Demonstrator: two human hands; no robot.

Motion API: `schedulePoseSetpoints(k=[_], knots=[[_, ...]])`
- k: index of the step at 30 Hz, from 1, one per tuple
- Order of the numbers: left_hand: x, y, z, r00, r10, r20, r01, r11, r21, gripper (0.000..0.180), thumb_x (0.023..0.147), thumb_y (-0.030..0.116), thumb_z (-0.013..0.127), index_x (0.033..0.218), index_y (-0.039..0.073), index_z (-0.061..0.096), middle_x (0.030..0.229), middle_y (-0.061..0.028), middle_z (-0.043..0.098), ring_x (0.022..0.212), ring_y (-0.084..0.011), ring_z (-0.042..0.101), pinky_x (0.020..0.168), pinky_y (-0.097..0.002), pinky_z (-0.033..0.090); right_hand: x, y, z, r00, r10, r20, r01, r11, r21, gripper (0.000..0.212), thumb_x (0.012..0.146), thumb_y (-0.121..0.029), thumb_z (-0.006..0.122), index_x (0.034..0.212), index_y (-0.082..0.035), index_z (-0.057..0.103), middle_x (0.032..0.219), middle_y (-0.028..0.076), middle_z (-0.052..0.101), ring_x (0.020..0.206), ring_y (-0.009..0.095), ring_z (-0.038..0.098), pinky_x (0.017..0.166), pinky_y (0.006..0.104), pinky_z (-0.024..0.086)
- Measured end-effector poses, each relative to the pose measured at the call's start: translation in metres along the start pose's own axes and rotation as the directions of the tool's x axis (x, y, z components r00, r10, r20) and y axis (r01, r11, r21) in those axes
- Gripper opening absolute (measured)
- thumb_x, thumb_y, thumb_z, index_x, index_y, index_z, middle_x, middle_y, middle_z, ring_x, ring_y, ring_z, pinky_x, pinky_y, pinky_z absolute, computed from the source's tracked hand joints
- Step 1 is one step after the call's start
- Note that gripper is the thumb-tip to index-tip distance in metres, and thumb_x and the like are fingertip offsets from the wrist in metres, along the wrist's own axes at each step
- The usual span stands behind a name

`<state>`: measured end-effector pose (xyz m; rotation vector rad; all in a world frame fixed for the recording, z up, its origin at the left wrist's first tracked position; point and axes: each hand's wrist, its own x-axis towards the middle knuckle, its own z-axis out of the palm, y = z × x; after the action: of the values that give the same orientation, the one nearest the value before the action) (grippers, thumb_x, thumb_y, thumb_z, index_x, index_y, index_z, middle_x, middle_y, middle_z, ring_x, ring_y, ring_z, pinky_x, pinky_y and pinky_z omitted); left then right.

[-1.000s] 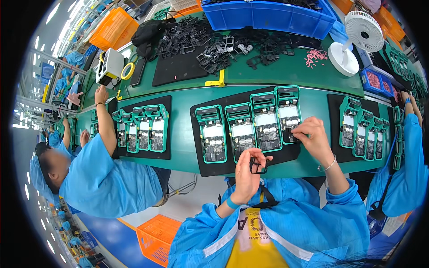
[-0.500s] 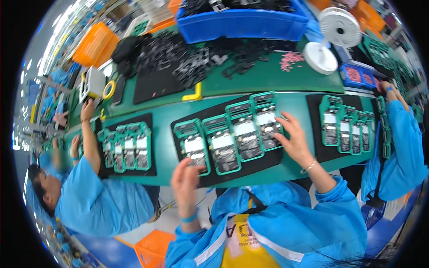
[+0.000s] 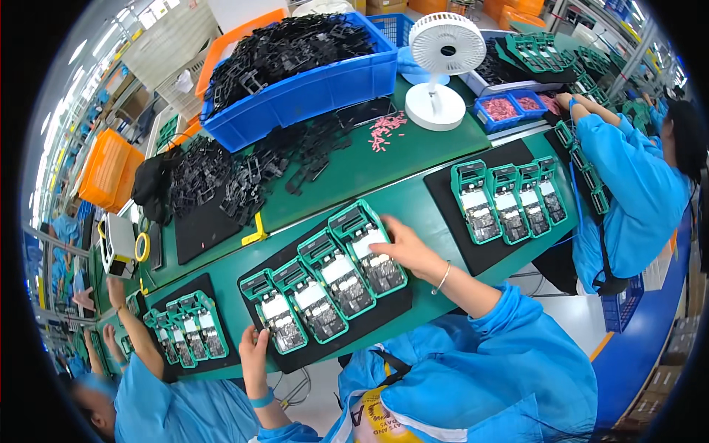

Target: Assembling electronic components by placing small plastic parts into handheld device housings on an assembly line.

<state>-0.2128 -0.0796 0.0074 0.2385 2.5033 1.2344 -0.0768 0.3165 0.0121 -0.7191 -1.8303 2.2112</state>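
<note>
Several green frames stand side by side in a slanting row on a black mat [image 3: 295, 360], each holding a phone-like assembly with a white panel and dark circuit board. My right hand [image 3: 413, 255] is at the rightmost green frame [image 3: 385, 273], thumb over its face and fingers along its right edge, closed on that edge. Beside the lower left edge of the leftmost green frame [image 3: 284, 328] is my left hand [image 3: 255, 362], fingers slightly apart and nothing visible in them. Whether its fingertips touch the frame is unclear.
A blue bin [image 3: 310, 96] of black plastic parts stands behind loose black parts [image 3: 251, 177]. Pink pieces [image 3: 385, 131] lie near a white fan [image 3: 436, 107]. More filled frames sit left [image 3: 188, 332] and right [image 3: 509, 203]. Co-workers [image 3: 628, 177] in blue sit on both sides.
The view has turned, so the bench now slants up to the right. My right hand has closed in on the rightmost frame's edge; my left hand has moved beside the leftmost frame.
</note>
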Motion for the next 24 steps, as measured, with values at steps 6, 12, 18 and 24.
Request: schedulePoseSetpoints(k=[6,12,18,24], knots=[[-0.004,0.072,0.017,0.96,-0.086,0.265,0.172,0.931,-0.322,0.016,0.091,0.019,0.061,0.098,0.006,0.057,0.074,0.0079,0.049,0.062,-0.0002,0.038,0.05,-0.0191,0.026,-0.013,0.007,-0.012,0.997,0.026,-0.071,-0.022,0.998,0.067,0.032,0.086,-0.014,0.065,0.108,0.005,0.051,0.098,0.012,0.061,0.085,0.016,0.058,0.073,0.0318,0.047],[-0.015,0.134,0.072,0.92,0.122,0.373,0.079,0.874,-0.48,0.03,0.086,0.006,0.065,0.113,-0.001,0.052,0.1,-0.0062,0.063,0.085,-0.0106,0.058,0.071,-0.0243,0.045,-0.054,-0.049,-0.1,0.97,0.019,-0.241,-0.019,1.0,0.003,0.04,0.085,-0.011,0.068,0.119,0.002,0.05,0.093,0.005,0.058,0.08,0.011,0.053,0.069,0.029,0.047],[-0.012,0.207,0.199,0.789,0.404,0.463,-0.1,0.828,-0.551,0.051,0.083,0.025,0.073,0.116,-0.007,0.05,0.112,-0.0131,0.061,0.104,-0.0198,0.055,0.087,-0.0349,0.046,-0.096,-0.118,-0.244,0.923,-0.047,-0.383,0.004,0.994,-0.114,0.038,0.082,-0.006,0.068,0.118,-0.001,0.057,0.106,0.006,0.066,0.093,0.014,0.063,0.083,0.0291,0.05],[-0.024,0.266,0.335,0.73,0.582,0.358,-0.325,0.757,-0.567,0.043,0.083,0.026,0.072,0.105,-0.003,0.048,0.102,-0.0207,0.064,0.092,-0.0288,0.064,0.078,-0.0389,0.051,-0.107,-0.138,-0.364,0.903,-0.112,-0.414,0.027,0.978,-0.205,0.025,0.085,-0.005,0.064,0.11,0.0,0.061,0.102,0.004,0.068,0.089,0.012,0.062,0.081,0.0287,0.048]])
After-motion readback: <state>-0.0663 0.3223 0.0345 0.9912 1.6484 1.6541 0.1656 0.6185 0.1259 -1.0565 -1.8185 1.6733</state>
